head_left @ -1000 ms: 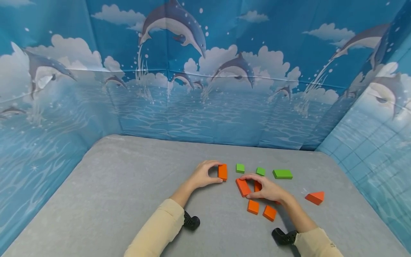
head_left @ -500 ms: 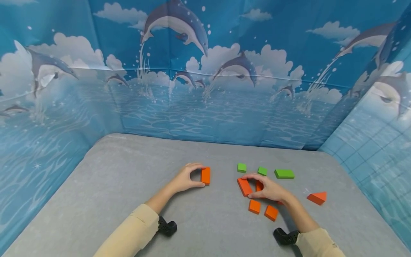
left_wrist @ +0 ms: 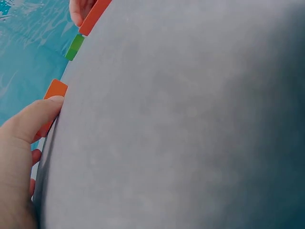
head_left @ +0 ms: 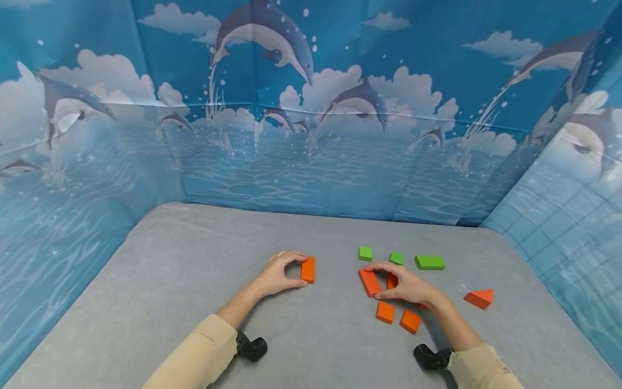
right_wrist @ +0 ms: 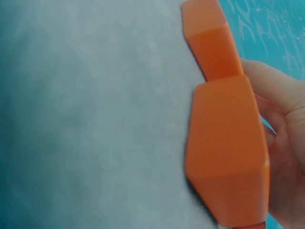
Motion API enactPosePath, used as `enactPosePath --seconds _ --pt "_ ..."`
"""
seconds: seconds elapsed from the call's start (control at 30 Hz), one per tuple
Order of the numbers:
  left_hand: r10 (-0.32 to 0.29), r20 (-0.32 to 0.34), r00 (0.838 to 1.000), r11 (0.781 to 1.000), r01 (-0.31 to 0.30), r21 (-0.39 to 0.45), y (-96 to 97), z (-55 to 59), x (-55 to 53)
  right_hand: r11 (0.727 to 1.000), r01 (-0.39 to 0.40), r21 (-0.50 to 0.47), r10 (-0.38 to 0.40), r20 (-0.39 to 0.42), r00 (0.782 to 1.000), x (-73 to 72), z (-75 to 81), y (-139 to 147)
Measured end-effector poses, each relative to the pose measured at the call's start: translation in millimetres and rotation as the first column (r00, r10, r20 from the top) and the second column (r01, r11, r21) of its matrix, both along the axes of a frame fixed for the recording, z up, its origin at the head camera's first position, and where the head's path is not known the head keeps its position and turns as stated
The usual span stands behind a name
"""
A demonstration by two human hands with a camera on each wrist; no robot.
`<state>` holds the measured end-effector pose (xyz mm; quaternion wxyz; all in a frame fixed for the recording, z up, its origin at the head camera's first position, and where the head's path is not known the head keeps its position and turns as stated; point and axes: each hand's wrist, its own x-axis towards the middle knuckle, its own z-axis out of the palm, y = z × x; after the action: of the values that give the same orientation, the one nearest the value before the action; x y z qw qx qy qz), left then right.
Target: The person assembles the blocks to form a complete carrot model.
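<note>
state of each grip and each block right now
left grip, pinching
left orange block, pinched at both ends
right grip, pinching
slanted red-orange block, pinched at both ends
middle orange block, partly hidden
red piece, mostly hidden
left small green block, unheld
right small green block, unheld
long green block, flat, unheld
red-orange triangular block, unheld, apart
left small orange block, unheld
right small orange block, unheld

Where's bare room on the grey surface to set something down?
It's crowded around the right hand: orange blocks, with green blocks beyond. Wide bare room lies left of the left hand, back to the dolphin backdrop; a smaller gap separates that hand's block from the cluster.
</note>
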<state>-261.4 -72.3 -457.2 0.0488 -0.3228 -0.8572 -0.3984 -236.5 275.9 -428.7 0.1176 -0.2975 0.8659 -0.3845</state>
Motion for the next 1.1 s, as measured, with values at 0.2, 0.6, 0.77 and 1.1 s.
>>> enactPosePath --seconds 0.2,0.6,0.77,1.1 --pt "-0.001 0.015 1.000 1.000 0.001 -0.011 0.1 1.7 1.9 0.999 0.030 0.014 -0.030 0.011 0.999 -1.8 1.5 -3" --pt "0.004 -0.026 1.000 1.000 -0.005 -0.012 0.7 -4.2 -1.9 0.982 0.109 -0.153 -0.114 -0.028 0.993 -4.7 15.9 -68" --pt "0.012 -0.014 1.000 1.000 -0.013 -0.028 0.6 -4.6 -2.8 0.971 0.170 -0.169 -0.181 -0.055 0.982 -5.7 5.6 -93" --pt "0.003 -0.034 0.999 1.000 -0.003 -0.019 -0.6 -5.7 -3.6 0.961 0.236 -0.146 -0.247 -0.060 0.967 -6.2 -5.6 -119"
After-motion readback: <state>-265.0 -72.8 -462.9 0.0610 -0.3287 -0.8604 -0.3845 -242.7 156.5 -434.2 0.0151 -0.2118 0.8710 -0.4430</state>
